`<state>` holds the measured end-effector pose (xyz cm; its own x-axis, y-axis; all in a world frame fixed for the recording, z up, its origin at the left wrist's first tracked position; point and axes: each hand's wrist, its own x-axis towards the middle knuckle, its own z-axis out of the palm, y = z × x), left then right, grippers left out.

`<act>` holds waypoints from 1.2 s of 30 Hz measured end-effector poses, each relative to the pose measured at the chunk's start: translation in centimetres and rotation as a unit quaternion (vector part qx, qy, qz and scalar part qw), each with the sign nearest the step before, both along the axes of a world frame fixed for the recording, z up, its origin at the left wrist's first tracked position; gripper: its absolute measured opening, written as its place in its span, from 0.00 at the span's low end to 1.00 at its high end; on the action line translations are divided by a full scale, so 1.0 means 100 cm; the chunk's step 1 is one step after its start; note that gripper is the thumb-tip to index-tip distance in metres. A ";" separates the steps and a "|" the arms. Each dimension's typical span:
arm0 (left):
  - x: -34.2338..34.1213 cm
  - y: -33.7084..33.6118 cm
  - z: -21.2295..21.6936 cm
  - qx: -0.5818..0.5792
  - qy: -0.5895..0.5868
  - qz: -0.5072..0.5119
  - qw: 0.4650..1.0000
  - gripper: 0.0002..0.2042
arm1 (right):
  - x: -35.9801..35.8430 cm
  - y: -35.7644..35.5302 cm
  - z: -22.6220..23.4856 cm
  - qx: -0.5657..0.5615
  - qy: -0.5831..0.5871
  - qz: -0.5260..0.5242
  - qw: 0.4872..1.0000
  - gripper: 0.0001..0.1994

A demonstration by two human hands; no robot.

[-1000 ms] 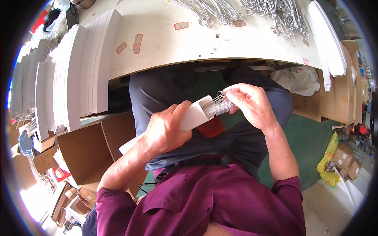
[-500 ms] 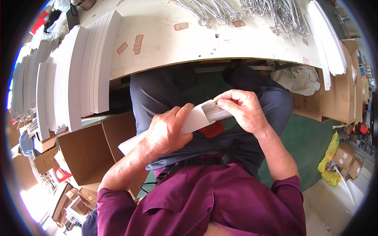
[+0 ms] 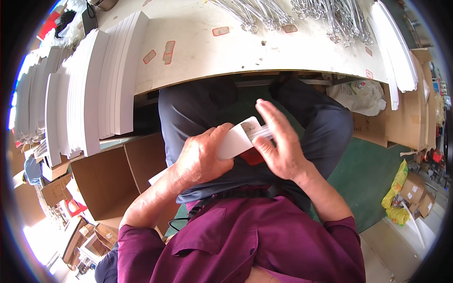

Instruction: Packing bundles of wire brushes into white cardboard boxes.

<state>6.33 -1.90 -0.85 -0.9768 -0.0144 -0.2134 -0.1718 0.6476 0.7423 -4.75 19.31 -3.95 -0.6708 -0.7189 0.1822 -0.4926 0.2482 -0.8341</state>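
Note:
My left hand (image 3: 202, 154) is wrapped round a long, narrow white box (image 3: 234, 143), held at a slant above my lap. The box's upper right end is open, its flap standing up. Inside that mouth show thin metal loops (image 3: 248, 126), and a pale ribbed bundle (image 3: 264, 134) sticks out beside them. My right hand (image 3: 285, 153) is at this end, fingers stretched and thumb apart, its palm side against or very close to the bundle. Motion blurs its fingertips. Whether it touches the bundle I cannot tell.
On the white table (image 3: 198, 56) ahead lie metal rods with looped ends (image 3: 271, 16). Long white boxes (image 3: 89, 89) stand stacked at the left, more white boxes (image 3: 394, 47) at the right. An open carton (image 3: 104, 179) is by my left arm. A plastic bag (image 3: 358, 96) hangs under the table.
My right hand has gone from pinching at the metal ends to fingers stretched out, shifting slightly left. The metal loops now sit deeper in the box, and less of the bundle shows.

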 end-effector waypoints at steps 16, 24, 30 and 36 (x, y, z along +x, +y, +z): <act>0.000 0.003 -0.003 0.030 -0.015 0.003 0.999 0.37 | 0.018 -0.006 -0.001 0.005 0.029 0.027 0.999 0.22; -0.002 0.004 0.000 0.056 0.004 -0.001 0.998 0.38 | 0.013 0.003 0.003 -0.047 -0.223 0.010 0.974 0.14; -0.013 0.006 0.001 0.057 0.001 -0.022 0.998 0.35 | 0.024 -0.011 0.004 -0.019 -0.268 0.007 0.963 0.12; -0.009 0.013 -0.004 0.053 -0.027 0.070 0.996 0.33 | 0.033 -0.017 0.002 -0.087 -0.350 -0.092 0.928 0.17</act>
<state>5.44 -0.58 -1.24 -0.9535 -0.1248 -0.2742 -0.2976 0.5321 0.7927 -1.40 17.64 -3.78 -0.7771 -0.5806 -0.2431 0.2232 0.1069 -0.9689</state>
